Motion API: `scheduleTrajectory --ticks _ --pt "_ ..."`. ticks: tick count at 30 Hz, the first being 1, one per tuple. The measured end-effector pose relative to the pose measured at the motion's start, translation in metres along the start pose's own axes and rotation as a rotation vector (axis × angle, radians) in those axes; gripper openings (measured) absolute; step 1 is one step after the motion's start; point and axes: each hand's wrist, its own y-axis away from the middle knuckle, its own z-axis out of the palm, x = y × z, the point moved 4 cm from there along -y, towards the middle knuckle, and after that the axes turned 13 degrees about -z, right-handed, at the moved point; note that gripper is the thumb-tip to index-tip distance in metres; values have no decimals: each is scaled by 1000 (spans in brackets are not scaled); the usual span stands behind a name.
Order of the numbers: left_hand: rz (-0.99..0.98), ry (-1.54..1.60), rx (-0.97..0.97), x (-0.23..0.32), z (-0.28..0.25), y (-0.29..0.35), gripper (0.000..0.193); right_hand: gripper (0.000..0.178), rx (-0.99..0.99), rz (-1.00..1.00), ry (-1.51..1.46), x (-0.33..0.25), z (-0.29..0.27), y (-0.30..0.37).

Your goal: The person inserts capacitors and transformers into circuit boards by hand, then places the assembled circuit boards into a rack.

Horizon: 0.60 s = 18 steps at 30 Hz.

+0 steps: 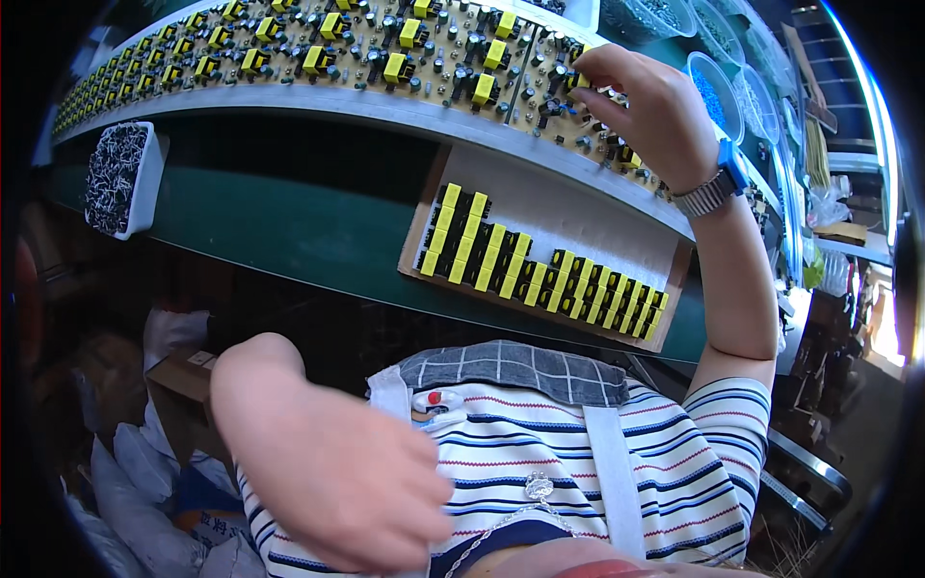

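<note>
My right hand (660, 111) reaches over the long row of brown circuit boards (525, 106). Its thumb and fingertips close round a small yellow-and-black transformer (582, 80) at the board, partly covered by the fingers. Similar yellow transformers and small dark parts stand in rows along the boards. My left hand (361, 472) is in front of my chest, back toward the view, slightly blurred. Its fingers curl under, so whether it holds anything is hidden. Between my hands and the boards, a shallow cardboard tray (578, 197) holds loose yellow transformers (491, 255) in columns.
A pale rail (405, 111) edges the boards. On the green table (260, 202), a white bin (146, 183) of small leaded parts stands at the left. Clear tubs, one with blue parts (710, 96), line the far right. Bags (145, 501) lie at the lower left.
</note>
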Motion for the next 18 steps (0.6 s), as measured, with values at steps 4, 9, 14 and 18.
scheduleTrajectory --ticks 4,9,14,18 --pt "-160 -16 173 -31 -6 -4 29 23 0 -10 37 2 1 1" --pt "-412 -206 462 -41 -27 4 25 21 114 -171 78 5 -9 -3" --pt "-638 -572 849 -65 -44 17 22 25 163 -179 176 -4 -13 -22" --pt "-761 -703 978 -83 -56 36 23 22 177 -217 277 -4 -13 -2"
